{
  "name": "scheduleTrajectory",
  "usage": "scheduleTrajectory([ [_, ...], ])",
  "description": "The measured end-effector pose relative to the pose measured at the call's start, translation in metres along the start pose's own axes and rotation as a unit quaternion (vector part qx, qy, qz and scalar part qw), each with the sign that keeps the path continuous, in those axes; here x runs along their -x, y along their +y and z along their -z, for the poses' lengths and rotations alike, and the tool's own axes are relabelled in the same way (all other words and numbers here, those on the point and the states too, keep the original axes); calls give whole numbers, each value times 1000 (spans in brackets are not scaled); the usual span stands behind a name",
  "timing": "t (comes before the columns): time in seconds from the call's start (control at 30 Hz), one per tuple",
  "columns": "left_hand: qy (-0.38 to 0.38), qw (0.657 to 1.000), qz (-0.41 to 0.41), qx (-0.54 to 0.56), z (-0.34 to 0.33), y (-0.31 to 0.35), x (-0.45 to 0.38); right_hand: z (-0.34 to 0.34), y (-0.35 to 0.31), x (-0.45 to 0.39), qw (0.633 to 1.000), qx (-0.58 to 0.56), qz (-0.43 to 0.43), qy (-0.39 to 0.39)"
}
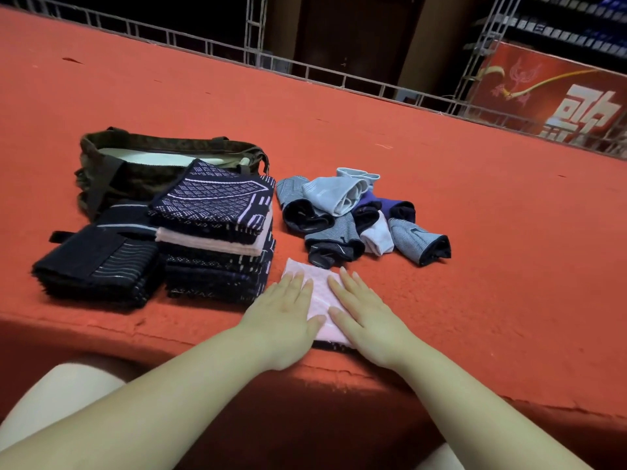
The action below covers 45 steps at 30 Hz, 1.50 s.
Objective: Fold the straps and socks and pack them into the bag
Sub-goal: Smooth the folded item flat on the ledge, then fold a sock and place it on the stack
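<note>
Both hands, left hand (pixel 283 310) and right hand (pixel 368 315), press flat on pink strap (pixel 320 300)

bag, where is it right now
In the head view the bag sits far left on the red table, behind the folded dark stacks, left of the sock pile.

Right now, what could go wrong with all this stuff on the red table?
1. The pink folded piece under both hands, left hand and right hand, lies at the table's front edge, so it might slip off.
2. The tall folded stack leans unevenly and could topple if bumped.
3. The sock pile is still loose, so pieces may scatter.
</note>
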<state>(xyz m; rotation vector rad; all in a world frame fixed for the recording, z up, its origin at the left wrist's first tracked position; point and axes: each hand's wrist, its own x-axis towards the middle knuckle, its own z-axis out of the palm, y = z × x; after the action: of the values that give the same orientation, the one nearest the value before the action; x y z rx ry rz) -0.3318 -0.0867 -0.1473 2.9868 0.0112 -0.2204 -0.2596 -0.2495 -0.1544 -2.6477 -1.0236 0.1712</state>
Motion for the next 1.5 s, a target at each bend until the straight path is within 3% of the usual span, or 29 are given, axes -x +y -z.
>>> scheduleTrajectory([
  [0.23,-49,994,1,-96,23,5,-6,5,6,-3,999,-41,14,31],
  [0.3,-12,994,-1,-105,34,8,-16,10,8,-9,994,-83,10,74],
  [0.37,56,998,-6,-32,40,12,-28,16,10,-16,984,-125,-8,125],
  [0.43,107,988,-3,110,41,16,-43,23,13,-25,975,-141,-28,170],
  [0.57,171,921,36,348,45,25,-83,44,22,-50,962,-130,-35,237],
  [0.67,227,879,75,411,55,29,-111,68,27,-76,957,-134,-73,247],
  [0.87,305,866,188,349,78,29,-158,97,47,-137,941,-166,-123,267],
  [1.07,317,880,212,285,80,19,-195,104,64,-182,940,-171,-199,219],
  [1.23,326,879,220,268,78,15,-203,104,60,-201,930,-170,-225,237],
  [1.37,378,834,198,348,86,18,-189,113,41,-192,910,-234,-168,299],
  [1.5,405,773,110,475,105,30,-150,132,12,-162,873,-307,-100,365],
])
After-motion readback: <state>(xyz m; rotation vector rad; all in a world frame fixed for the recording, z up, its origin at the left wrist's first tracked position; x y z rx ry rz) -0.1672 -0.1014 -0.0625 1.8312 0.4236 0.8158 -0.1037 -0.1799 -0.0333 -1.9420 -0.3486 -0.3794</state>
